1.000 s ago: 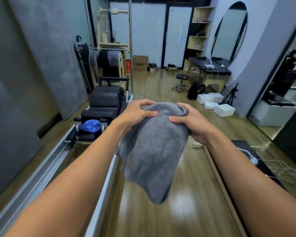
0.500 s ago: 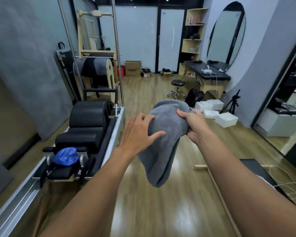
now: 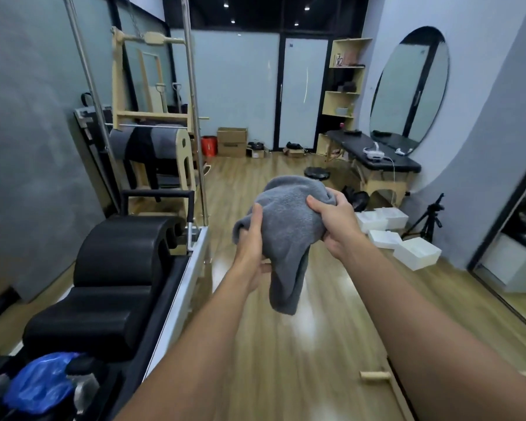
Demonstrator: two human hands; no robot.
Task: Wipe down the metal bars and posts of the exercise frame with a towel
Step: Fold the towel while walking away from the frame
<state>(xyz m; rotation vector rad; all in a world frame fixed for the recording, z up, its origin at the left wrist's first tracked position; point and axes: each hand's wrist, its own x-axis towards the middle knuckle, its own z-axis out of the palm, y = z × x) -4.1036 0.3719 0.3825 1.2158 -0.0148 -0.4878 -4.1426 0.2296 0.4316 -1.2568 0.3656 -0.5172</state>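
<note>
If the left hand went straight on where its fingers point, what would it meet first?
The grey towel: the left hand holds its left edge, pointing forward along it. Beyond, the way looks free, though depth is unclear.

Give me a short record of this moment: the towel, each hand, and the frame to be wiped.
towel: grey, bunched, held up above the wooden floor
left hand: grips the towel's left side
right hand: grips its upper right part
metal post: upright, to the left, untouched
wiping: not yet begun
</note>
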